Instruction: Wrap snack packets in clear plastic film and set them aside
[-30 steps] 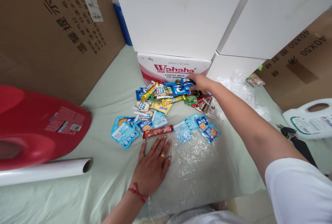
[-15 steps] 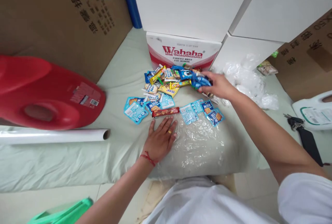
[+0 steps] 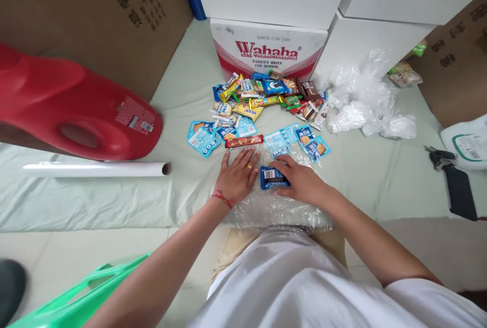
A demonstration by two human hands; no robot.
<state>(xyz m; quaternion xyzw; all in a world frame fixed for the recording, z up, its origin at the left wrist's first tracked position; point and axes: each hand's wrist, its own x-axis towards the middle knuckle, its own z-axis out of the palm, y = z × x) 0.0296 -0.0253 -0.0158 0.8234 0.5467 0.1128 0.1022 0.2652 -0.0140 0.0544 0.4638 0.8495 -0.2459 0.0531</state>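
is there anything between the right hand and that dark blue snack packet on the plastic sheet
Nothing visible. The right hand already rests on the dark blue packet, fingers on its right edge, as it lies on the clear plastic sheet. The left hand lies flat just left of the packet, not over it.

A dark blue snack packet with a white barcode label (image 3: 272,178) lies on a clear, crinkled plastic sheet (image 3: 281,206); a long red-brown biscuit bar wrapper (image 3: 244,141) and light blue square sachets (image 3: 201,140) lie on pale green cloth (image 3: 182,110). The big plastic jug (image 3: 72,110) is bright red; the carton (image 3: 266,51) is white with red Wahaha lettering; a red string bracelet (image 3: 221,198) and gold ring (image 3: 249,166) mark the left hand (image 3: 238,181).
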